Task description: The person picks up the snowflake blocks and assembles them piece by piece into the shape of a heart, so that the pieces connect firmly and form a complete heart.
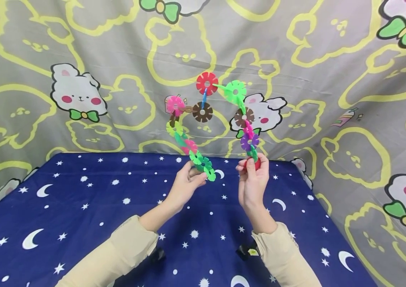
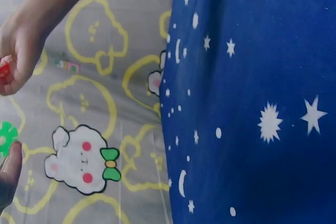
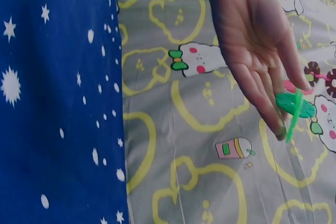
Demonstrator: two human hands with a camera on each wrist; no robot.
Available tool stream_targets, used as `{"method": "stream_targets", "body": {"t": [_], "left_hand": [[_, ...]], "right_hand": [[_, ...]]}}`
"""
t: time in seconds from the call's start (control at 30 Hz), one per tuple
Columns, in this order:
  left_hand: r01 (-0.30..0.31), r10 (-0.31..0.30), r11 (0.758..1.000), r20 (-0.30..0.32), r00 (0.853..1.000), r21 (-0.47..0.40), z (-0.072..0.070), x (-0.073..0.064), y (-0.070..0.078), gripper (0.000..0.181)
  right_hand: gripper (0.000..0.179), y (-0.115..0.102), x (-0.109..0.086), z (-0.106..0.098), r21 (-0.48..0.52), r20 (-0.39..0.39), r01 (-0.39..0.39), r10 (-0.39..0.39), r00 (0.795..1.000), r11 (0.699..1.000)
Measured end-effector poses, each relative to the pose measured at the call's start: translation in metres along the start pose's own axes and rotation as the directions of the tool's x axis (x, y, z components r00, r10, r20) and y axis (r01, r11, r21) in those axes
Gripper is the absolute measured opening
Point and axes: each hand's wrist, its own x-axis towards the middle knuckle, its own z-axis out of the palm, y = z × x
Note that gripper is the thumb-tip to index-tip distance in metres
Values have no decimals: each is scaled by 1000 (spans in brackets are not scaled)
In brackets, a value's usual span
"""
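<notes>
A chain of interlocking plastic snowflake discs (image 1: pixel 202 112) hangs in an arch above the table, in pink, brown, red, green and purple. My left hand (image 1: pixel 183 187) pinches its left end, near the green discs (image 1: pixel 203 163); the last green disc juts past the fingertips. Between the thumb and fingers of my right hand (image 1: pixel 255 183) is the red disc (image 1: pixel 252 164) at the other end. The two ends stand apart. In the left wrist view the red disc (image 2: pixel 4 72) is partly hidden by fingers. The right wrist view shows the left hand (image 3: pixel 257 51) holding green discs (image 3: pixel 295 106).
Beneath the hands spreads a dark blue tablecloth (image 1: pixel 117 199) with white moons and stars. A grey curtain (image 1: pixel 124 52) with rabbit prints rises behind the table and along its sides. Small black objects (image 1: pixel 244 252) show by the sleeves.
</notes>
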Motion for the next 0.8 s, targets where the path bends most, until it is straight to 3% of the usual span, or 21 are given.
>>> {"method": "stream_targets", "body": {"t": [0.13,0.3,0.57,0.8], "left_hand": [[-56,55,998,-36,998,-35,3,-3,4,39],[-108,104,990,-53,993,-91,8,-8,10,42],[-184,176,960,-58,983,-211,9,-12,18,48],[-196,189,954,-50,981,-225,6,-11,20,47]], "right_hand": [[12,2,-9,3,-29,10,-10,10,1000,1000],[14,6,-21,5,-115,117,-6,19,993,993],[23,13,-37,3,-275,256,14,59,965,961],[30,15,-40,1,-336,215,45,30,976,941]]}}
